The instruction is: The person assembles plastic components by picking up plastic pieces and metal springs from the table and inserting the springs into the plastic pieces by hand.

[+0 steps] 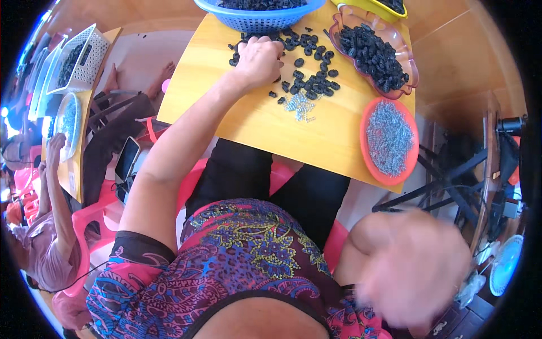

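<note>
My left hand [259,59] reaches across the yellow table to the small black plastic parts [307,73] scattered on it. Its fingers are curled down among them, and the fingertips are hidden, so what they hold cannot be made out. Raised at the lower right, off the table, my right hand [420,265] is smeared by motion and its fingers do not show clearly. A little heap of small silvery metal pieces [299,105] lies beside the black parts. More such pieces fill an orange-red oval dish [366,153] at the table's right edge.
At the far side stand a blue perforated basket [248,21], a scalloped translucent tray [407,62] and a yellow container [370,8], all with black parts. Leftward, another person [53,226] sits at a second table with a white basket [97,53]. A fan [505,265] is at the right.
</note>
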Action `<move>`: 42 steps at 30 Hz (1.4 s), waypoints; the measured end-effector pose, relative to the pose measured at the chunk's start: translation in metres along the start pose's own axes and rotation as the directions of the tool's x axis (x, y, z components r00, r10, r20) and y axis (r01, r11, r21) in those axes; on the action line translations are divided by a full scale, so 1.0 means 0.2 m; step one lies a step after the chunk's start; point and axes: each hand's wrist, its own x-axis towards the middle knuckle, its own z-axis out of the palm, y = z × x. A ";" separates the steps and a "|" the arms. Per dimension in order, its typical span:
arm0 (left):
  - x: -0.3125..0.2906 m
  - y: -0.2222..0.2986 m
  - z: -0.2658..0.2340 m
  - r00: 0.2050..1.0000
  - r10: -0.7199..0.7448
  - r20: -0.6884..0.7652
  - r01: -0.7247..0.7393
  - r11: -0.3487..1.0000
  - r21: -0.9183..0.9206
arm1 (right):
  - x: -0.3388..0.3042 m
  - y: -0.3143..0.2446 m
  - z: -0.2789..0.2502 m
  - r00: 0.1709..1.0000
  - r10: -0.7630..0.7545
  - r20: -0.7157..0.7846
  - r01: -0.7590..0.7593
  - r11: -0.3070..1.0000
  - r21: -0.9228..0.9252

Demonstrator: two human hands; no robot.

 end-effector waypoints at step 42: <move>-0.54 0.07 -0.17 0.983 0.045 0.180 0.158 0.310 -0.937 | -0.17 0.65 -0.34 0.508 0.590 -0.627 -0.854 0.253 -0.454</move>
